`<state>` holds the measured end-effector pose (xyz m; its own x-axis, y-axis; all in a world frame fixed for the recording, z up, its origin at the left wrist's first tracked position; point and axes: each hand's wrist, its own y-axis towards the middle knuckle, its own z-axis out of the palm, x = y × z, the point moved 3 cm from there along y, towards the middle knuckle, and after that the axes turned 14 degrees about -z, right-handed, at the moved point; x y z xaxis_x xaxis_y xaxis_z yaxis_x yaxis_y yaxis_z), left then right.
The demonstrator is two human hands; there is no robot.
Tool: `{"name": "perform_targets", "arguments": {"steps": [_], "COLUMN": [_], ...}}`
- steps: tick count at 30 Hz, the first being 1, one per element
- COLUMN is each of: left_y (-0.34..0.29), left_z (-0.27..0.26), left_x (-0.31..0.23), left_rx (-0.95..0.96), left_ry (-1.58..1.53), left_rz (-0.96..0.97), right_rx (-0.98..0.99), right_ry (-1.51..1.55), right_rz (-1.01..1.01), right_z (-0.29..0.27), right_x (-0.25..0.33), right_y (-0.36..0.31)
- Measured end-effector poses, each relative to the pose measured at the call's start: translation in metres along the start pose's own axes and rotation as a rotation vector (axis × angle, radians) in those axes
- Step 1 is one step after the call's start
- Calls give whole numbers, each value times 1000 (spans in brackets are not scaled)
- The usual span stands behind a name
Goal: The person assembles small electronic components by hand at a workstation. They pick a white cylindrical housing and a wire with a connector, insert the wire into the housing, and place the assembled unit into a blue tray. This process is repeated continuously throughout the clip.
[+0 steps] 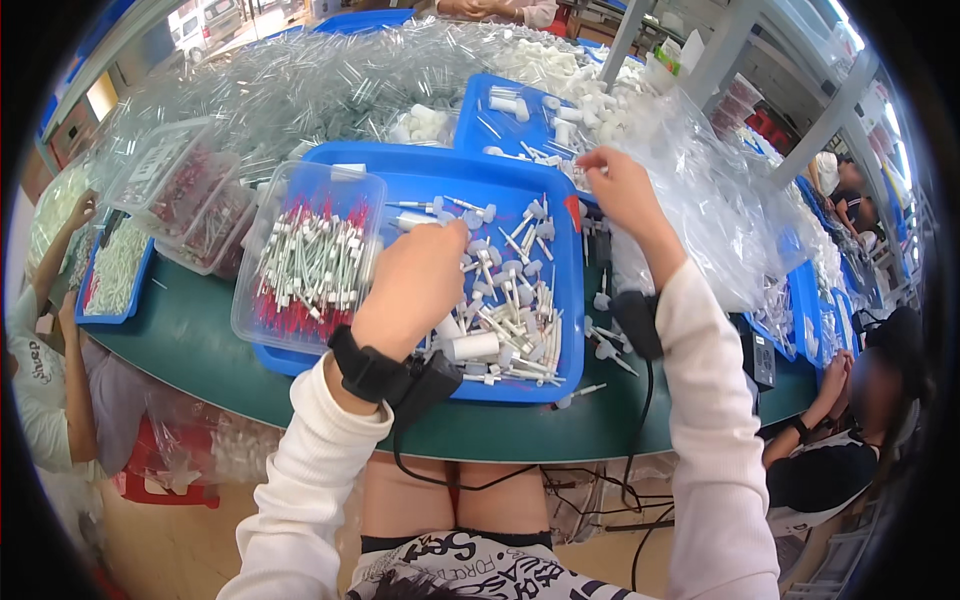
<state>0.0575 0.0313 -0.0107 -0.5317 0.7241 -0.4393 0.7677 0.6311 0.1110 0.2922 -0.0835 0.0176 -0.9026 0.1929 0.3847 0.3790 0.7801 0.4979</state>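
Note:
Over the left half of a large blue tray (430,160), my left hand (415,285) is closed with its fingers curled, and what they hold is hidden. Beneath and beside it lie many thin white plastic sticks with grey-white caps (515,290). A thicker white cylinder (472,347) rests close to the left wrist. My right hand (625,190) reaches past the tray's far right corner, thumb and forefinger apart, near small white parts (545,155) at the edge of a second blue tray (480,105). Left of my left hand, a clear plastic box (245,290) holds white-headed sticks with red ends (315,260).
Clear tubes (330,85) are heaped behind the trays, with a clear plastic bag (690,190) at right. Stacked clear boxes (190,195) stand at left. Black wrist devices (425,385) trail cables over the green table (200,320). Co-workers sit on both sides.

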Motion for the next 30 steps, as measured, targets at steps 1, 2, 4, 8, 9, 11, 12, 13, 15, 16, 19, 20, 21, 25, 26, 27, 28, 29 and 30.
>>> {"name": "perform_targets", "arguments": {"steps": [1,2,4,8,9,11,12,13,15,16,19,20,21,25,26,27,28,29,30], "left_y": [0,-2,-6,-8,-6,-4,-3,-4,-4,-4,-6,-5,-5,1,1,0,0,-1,-1], "left_z": [0,-4,-14,-22,-24,-23,-23,-24,-23,-23,-23,-22,-22,-19,-17,-16,-15,-14,-14], "left_x": [-4,-9,-12,-13,-14,-15,-17,-19,-21,-19,-15,-13,-11,-9,-9,-9,-8,-7,-7], "left_rx": [-30,-61,-148,-267,-311,-377,-384,-394,-377,-358,-323,-338,-354,-319,-350,-344,-340,-337,-334], "left_ry": [-38,-70,-138,-345,-393,-490,-589,-683,-887,-990,-1231,-1281,-1329,-1427,-1400,-1399,-1395,-1390,-1394], "left_rz": [29,51,43,82,106,158,164,166,139,108,47,41,35,-35,-23,-24,-28,-32,-35], "right_rx": [-13,-8,4,213,227,265,265,267,268,266,155,103,52,80,65,50,2,-46,-95], "right_ry": [-43,-78,-128,-295,-319,-368,-371,-369,-374,-375,-236,-165,-93,66,56,48,-18,-84,-149], "right_rz": [-26,-42,-95,150,159,197,202,203,196,182,74,27,-21,-7,-18,-29,-41,-54,-66], "right_z": [3,9,25,43,47,58,60,62,65,62,44,38,33,22,22,23,25,28,30], "right_x": [-24,-42,-57,-70,-71,-81,-87,-87,-91,-84,-60,-53,-46,-43,-49,-53,-53,-53,-54], "right_y": [13,26,55,91,97,99,101,104,101,100,90,85,79,57,54,52,53,56,58]}}
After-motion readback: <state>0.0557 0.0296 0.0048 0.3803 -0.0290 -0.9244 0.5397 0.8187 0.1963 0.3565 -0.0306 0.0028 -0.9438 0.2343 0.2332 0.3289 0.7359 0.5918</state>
